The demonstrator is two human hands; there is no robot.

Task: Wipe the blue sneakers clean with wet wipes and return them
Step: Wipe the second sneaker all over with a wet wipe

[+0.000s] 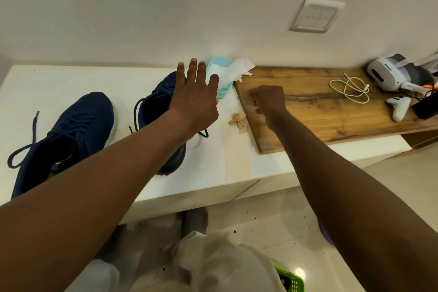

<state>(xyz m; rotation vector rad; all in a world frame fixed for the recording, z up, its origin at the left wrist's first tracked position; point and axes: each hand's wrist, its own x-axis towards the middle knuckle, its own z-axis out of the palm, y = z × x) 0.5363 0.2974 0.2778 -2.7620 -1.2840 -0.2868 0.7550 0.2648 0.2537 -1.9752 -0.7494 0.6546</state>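
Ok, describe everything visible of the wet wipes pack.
The wet wipes pack is light blue, seemingly plastic, lying on the white counter by the wall, just left of the wooden board. A crumpled white wipe sticks out of its top toward the right. The open left hand covers its left edge in view; contact cannot be told.

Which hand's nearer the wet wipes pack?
Left. The left hand is spread at the wet wipes pack, fingers overlapping it in view; the right hand is fisted over the wooden board to its right.
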